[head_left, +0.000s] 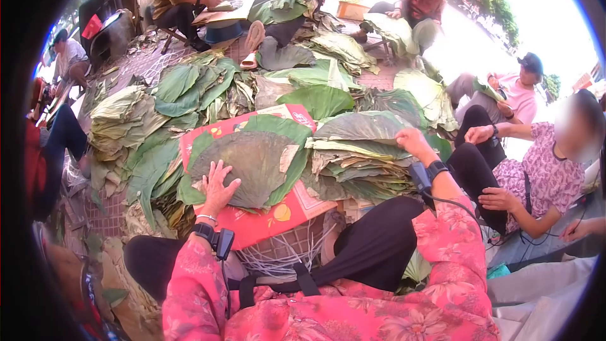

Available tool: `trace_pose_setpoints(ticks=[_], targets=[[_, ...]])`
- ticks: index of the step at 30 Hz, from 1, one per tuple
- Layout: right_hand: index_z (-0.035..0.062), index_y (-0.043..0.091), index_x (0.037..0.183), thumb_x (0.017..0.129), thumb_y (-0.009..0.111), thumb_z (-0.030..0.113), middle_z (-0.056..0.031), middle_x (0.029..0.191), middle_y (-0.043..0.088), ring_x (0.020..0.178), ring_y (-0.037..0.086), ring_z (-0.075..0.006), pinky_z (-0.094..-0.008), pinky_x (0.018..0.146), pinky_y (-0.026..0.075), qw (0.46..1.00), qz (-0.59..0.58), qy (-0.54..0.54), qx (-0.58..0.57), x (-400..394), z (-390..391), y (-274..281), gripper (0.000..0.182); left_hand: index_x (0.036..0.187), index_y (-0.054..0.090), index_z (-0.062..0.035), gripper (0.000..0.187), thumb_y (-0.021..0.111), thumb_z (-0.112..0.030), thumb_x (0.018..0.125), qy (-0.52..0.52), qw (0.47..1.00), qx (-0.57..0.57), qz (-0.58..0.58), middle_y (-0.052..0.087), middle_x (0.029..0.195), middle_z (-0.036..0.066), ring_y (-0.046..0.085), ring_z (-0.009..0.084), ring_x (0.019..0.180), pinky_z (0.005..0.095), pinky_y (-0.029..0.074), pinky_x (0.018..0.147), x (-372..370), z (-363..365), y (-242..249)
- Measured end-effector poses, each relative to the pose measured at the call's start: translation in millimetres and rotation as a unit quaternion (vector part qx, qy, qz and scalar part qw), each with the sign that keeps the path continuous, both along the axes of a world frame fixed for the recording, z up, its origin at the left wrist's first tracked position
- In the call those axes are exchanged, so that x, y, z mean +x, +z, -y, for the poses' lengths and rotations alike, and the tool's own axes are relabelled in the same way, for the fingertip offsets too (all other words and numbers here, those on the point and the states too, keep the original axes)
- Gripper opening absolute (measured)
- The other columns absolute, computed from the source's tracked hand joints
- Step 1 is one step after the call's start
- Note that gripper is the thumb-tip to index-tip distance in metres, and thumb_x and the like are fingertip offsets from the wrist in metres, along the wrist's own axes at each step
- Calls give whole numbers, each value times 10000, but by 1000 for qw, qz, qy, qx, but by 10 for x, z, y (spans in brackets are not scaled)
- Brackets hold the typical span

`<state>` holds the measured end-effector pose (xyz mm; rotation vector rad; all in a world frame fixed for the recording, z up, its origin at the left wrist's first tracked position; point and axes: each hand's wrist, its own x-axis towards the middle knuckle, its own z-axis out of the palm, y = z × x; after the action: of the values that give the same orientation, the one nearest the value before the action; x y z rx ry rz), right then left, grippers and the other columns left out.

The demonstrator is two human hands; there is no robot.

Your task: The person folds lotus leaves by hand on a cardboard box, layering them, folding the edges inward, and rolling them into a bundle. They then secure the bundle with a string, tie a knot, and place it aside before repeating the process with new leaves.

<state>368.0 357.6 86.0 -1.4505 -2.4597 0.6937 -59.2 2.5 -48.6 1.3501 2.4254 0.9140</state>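
My left hand (217,191) lies with fingers spread on a large brown-green dried leaf (243,167). Beneath that leaf are greener ones, spread over a red cardboard sheet (259,227) across my lap. To the right, my right hand (415,144) is closed at the edge of the top leaf (363,127) of a thick stack of folded leaves (353,161). Its fingers look pinched on that leaf's rim. Both wrists carry dark strapped devices.
More leaf heaps (123,123) surround me on the brick paving, with a green leaf pile (196,88) ahead. White plastic straps (287,252) lie below the cardboard. A person in a patterned top (530,177) sits close on my right; several others sit around the heaps.
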Motion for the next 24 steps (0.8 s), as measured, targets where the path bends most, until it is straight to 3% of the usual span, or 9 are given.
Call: trace_pose_setpoints(ticks=[3, 6, 9, 13, 17, 20, 23, 24], targets=[[21, 630, 949, 799, 566, 138, -54, 769, 622, 706, 585, -106, -251, 584, 500, 985, -107, -131, 19, -111, -29, 306, 201, 1183, 542, -159, 526, 648, -417, 736, 3, 1000, -9, -4, 340, 1410, 78, 166, 263, 1361, 553, 67, 1059, 3, -5, 7], [26, 608, 863, 803, 571, 163, -13, 731, 566, 633, 565, -127, -270, 526, 509, 951, -279, -132, -27, -233, -65, 619, 154, 1216, 511, -148, 566, 649, -417, 737, 26, 999, -23, -27, 345, 1404, 92, 187, 270, 1353, 553, 93, 1054, 72, -38, 155], [51, 593, 858, 822, 566, 160, 9, 776, 562, 616, 547, -104, -262, 540, 516, 925, -364, -39, -106, -445, -17, 932, 118, 1248, 479, -127, 618, 659, -420, 733, 25, 997, 51, -46, 345, 1398, 113, 211, 283, 1343, 528, 132, 1053, 188, -159, 348], [59, 580, 891, 839, 569, 162, 11, 773, 576, 654, 556, -69, -242, 558, 512, 914, -341, 72, -205, -869, 331, 1295, 116, 1308, 400, -97, 764, 688, -465, 705, -50, 983, 173, -40, 344, 1385, 164, 217, 309, 1337, 484, 199, 1037, 515, -415, 1003], [50, 589, 904, 837, 568, 155, 8, 773, 584, 657, 568, -76, -232, 565, 509, 911, -270, 178, -257, -1375, 819, 1436, 126, 1320, 380, -95, 845, 718, -490, 654, -110, 936, 324, -87, 330, 1391, 168, 204, 332, 1337, 504, 203, 1028, 756, -700, 1729], [37, 592, 898, 838, 563, 154, 7, 771, 582, 661, 569, -78, -230, 569, 507, 896, -232, 248, -285, -1651, 1095, 1445, 135, 1247, 464, -110, 682, 710, -402, 682, -210, 944, 224, -119, 468, 1270, 181, 370, 328, 1251, 453, 311, 978, 514, -882, 1638], [29, 600, 901, 839, 554, 154, 15, 757, 561, 654, 550, -68, -223, 572, 498, 912, -194, 263, -248, -1843, 1160, 1366, 146, 1116, 537, -104, 448, 666, -232, 707, -244, 962, 116, 34, 594, 1028, 174, 560, 297, 1011, 383, 425, 832, 431, -758, 1624], [30, 601, 903, 839, 553, 152, 17, 755, 556, 650, 546, -67, -222, 572, 497, 920, -184, 262, -227, -1891, 1146, 1309, 147, 1064, 549, -91, 384, 645, -190, 705, -211, 966, 145, 39, 601, 957, 163, 574, 287, 921, 370, 436, 777, 372, -750, 1589]])
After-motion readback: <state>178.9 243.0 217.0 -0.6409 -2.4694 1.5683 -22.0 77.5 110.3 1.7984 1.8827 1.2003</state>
